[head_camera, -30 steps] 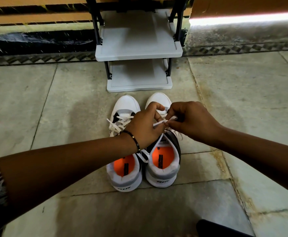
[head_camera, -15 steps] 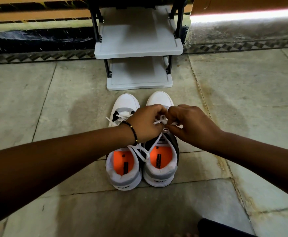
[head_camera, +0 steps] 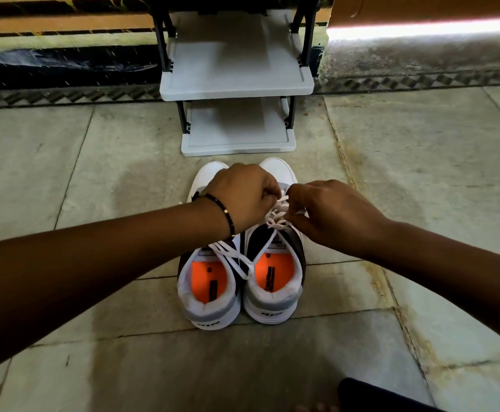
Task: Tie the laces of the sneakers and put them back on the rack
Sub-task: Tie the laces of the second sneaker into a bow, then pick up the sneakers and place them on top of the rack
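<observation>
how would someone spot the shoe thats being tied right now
Find the grey shoe rack at the wall; two white sneakers stand side by side on the floor before it. It is the right sneaker, with both hands pinching its white laces, while the left sneaker has laces trailing loose.

Both hands met over the right sneaker [head_camera: 274, 281]: the left hand [head_camera: 243, 197] and the right hand [head_camera: 332, 215] each pinched its white laces [head_camera: 277, 214]. Beyond them stood the rack [head_camera: 237, 84].

Home entryway: shoe rack [head_camera: 237, 72], tiled floor [head_camera: 94, 162]
</observation>
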{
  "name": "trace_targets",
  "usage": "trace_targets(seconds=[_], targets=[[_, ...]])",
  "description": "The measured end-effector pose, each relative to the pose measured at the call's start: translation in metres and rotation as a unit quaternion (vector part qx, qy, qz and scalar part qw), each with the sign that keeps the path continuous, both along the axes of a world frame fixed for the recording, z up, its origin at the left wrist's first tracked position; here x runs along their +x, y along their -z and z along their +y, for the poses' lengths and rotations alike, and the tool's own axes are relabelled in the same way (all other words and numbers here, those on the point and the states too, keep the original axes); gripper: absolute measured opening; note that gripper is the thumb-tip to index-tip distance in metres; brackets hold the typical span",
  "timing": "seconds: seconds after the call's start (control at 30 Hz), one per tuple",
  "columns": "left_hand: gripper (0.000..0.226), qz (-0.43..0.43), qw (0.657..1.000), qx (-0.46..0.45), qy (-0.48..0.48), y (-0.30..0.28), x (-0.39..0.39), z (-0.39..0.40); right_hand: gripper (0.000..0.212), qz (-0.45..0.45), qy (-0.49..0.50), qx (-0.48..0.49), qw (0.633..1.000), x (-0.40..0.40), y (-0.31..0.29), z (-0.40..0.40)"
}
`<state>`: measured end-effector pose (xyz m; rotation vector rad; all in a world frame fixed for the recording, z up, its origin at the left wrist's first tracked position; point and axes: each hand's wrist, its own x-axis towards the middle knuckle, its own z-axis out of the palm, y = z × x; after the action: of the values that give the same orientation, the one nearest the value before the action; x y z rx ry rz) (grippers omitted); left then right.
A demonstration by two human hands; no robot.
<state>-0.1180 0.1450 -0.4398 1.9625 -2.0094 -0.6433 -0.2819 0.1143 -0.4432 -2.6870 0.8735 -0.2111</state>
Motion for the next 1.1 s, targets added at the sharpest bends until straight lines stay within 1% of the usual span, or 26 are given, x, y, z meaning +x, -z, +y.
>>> trace_targets(seconds=[0.07, 0.1, 0.23, 0.33, 0.4, 0.47, 0.6, 0.67, 0.8, 0.97, 1.03, 1.1], targets=[[0.022, -0.076, 0.997, -0.007, -0.023, -0.001, -0.001, -0.002, 0.009, 0.031, 0.016, 0.017, 0.999, -0.001, -0.003, -0.003], [0.022, -0.1, 0.994, -0.005, -0.036, -0.001, 0.0, -0.003, 0.008, 0.044, 0.025, 0.04, 0.998, -0.001, -0.005, -0.003], [0.022, -0.149, 0.985, 0.027, -0.079, -0.002, 0.012, -0.004, 0.009, 0.082, 0.078, 0.178, 0.977, -0.004, -0.019, -0.005], [0.018, -0.195, 0.976, 0.05, -0.089, -0.001, 0.016, -0.006, 0.018, 0.107, 0.114, 0.217, 0.963, -0.005, -0.02, -0.005], [0.018, -0.224, 0.969, 0.058, -0.086, 0.003, 0.02, -0.006, 0.026, 0.151, 0.12, 0.241, 0.951, -0.004, -0.018, -0.001], [0.018, -0.246, 0.963, 0.064, -0.084, 0.007, 0.024, -0.006, 0.028, 0.197, 0.111, 0.276, 0.934, -0.005, -0.018, 0.002], [0.029, -0.251, 0.962, 0.079, -0.075, 0.019, 0.025, -0.002, 0.026, 0.23, 0.104, 0.311, 0.916, -0.007, -0.025, -0.002], [0.027, -0.279, 0.957, 0.057, -0.059, 0.023, 0.028, -0.003, 0.026, 0.236, 0.097, 0.327, 0.91, -0.006, -0.027, -0.003], [0.028, -0.272, 0.959, 0.053, -0.053, 0.027, 0.033, -0.004, 0.027, 0.234, 0.084, 0.342, 0.906, -0.009, -0.027, -0.003], [0.026, -0.295, 0.954, 0.044, -0.032, 0.027, 0.032, -0.005, 0.026, 0.236, 0.079, 0.354, 0.902, -0.012, -0.023, -0.003], [0.025, -0.284, 0.957, 0.059, -0.034, 0.023, 0.034, -0.005, 0.026, 0.232, 0.067, 0.357, 0.902, -0.015, -0.017, -0.002], [0.025, -0.248, 0.965, 0.072, -0.042, 0.018, 0.039, -0.002, 0.017, 0.221, 0.073, 0.367, 0.901, -0.022, -0.009, -0.002]])
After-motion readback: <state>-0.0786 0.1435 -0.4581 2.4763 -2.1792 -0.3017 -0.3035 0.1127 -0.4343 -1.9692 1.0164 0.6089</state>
